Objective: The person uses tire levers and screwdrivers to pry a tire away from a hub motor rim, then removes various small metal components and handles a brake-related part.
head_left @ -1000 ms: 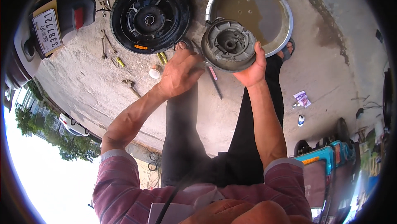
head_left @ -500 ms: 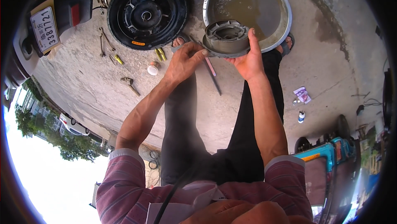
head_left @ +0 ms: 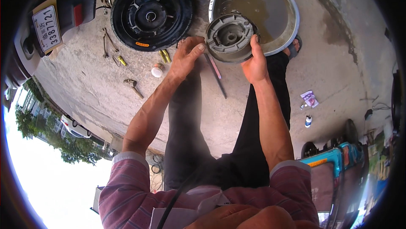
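A black wheel (head_left: 151, 13) lies flat on the concrete ahead of me, and just beside it stands a metal basin (head_left: 292, 30) of murky water. Wrenches (head_left: 105, 42), a yellow-handled screwdriver (head_left: 122, 61) and a small white cap (head_left: 157, 72) are scattered nearby. A scooter's rear (head_left: 50, 21) sits off to my left. A small bottle (head_left: 308, 121) stands well apart on my right.

Floor (head_left: 330, 55): bare concrete, stained, damp patches.
Wheel (head_left: 151, 13): black tyre, lay flat.
Basin (head_left: 292, 4): metal, held murky water, beside wheel.
Tools (head_left: 111, 49): wrenches, screwdrivers scattered left of wheel.
Small bottle (head_left: 308, 121): stood right.
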Demonstrator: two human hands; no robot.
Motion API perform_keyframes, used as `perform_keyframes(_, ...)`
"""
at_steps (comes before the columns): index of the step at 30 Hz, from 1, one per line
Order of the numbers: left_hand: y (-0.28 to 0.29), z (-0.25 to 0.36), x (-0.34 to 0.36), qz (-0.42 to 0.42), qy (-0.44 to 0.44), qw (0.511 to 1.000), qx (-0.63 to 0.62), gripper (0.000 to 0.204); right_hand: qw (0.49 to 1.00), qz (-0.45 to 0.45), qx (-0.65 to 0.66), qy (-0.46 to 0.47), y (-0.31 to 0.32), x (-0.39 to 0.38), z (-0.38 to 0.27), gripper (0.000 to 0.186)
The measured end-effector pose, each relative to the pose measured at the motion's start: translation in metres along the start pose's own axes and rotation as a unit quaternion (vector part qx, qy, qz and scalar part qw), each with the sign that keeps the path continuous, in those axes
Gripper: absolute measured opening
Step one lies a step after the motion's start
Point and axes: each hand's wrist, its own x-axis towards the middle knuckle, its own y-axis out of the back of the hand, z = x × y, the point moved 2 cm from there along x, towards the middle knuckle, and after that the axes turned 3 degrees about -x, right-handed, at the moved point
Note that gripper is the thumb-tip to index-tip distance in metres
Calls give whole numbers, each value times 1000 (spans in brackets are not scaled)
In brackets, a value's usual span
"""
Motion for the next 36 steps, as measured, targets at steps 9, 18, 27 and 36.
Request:
perform_keyframes(9, -22, 46, 12, -49, -116, 992, -8, 140, 968, -116, -203, 95, -13, -11, -4, 80)
perform_keyframes(18, -30, 46, 13, -61, -185, 968, 158, 153, 952, -120, -250, 133, -13, -6, -3, 90)
perform_keyframes(27, -36, 49, 21, -27, -197, 965, 170, 132, 944, -129, -268, 141, -13, 3, -4, 96)
perform_keyframes(36, -26, 54, 42, -30, -167, 973, 154, 128, 949, -155, -234, 143, -19, 16, -10, 95)
